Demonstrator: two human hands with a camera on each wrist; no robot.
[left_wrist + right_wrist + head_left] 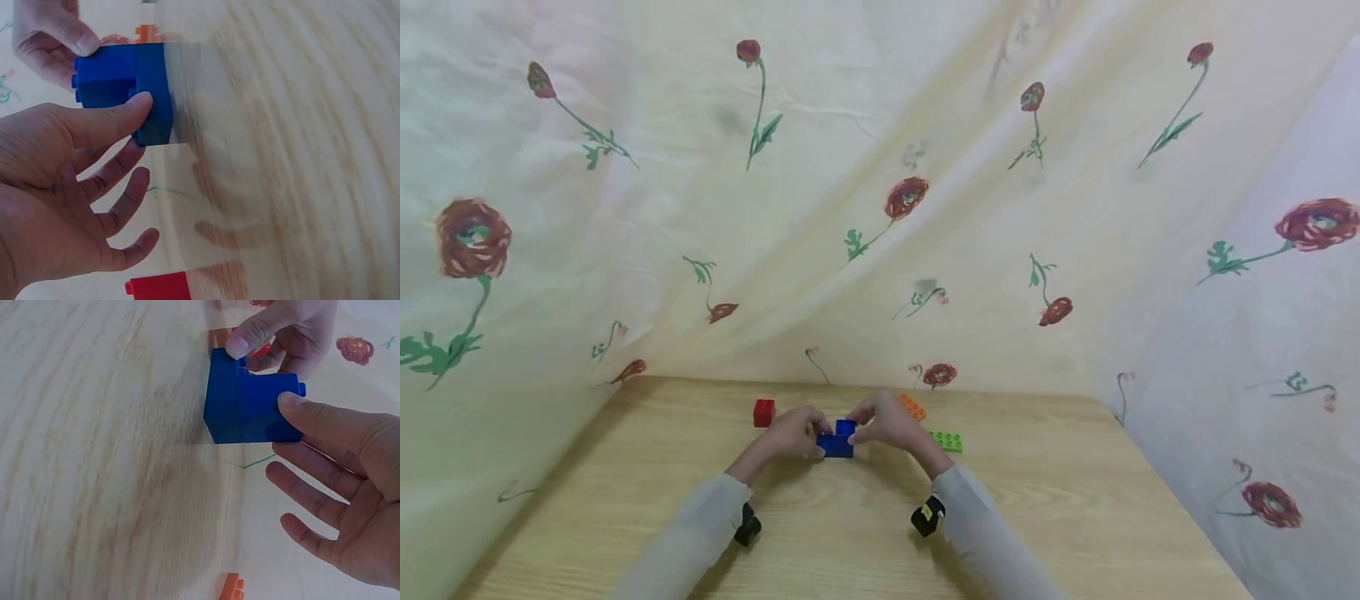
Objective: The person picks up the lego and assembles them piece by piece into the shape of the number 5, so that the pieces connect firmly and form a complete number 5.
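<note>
Two blue bricks are together on the wooden table, a smaller one on top of a longer one. My left hand pinches the end of the lower blue brick between thumb and index finger, its other fingers spread in the left wrist view. From the other side, my right hand grips the upper blue brick with its thumb on the near face. That upper brick sits over the right end of the lower one, flush at that side. Studs show on the lower brick's uncovered left part.
A red brick lies left of my left hand. Behind my right hand is an orange brick, and a light green brick lies beside its wrist. A flower-printed cloth hangs along the back and sides of the table.
</note>
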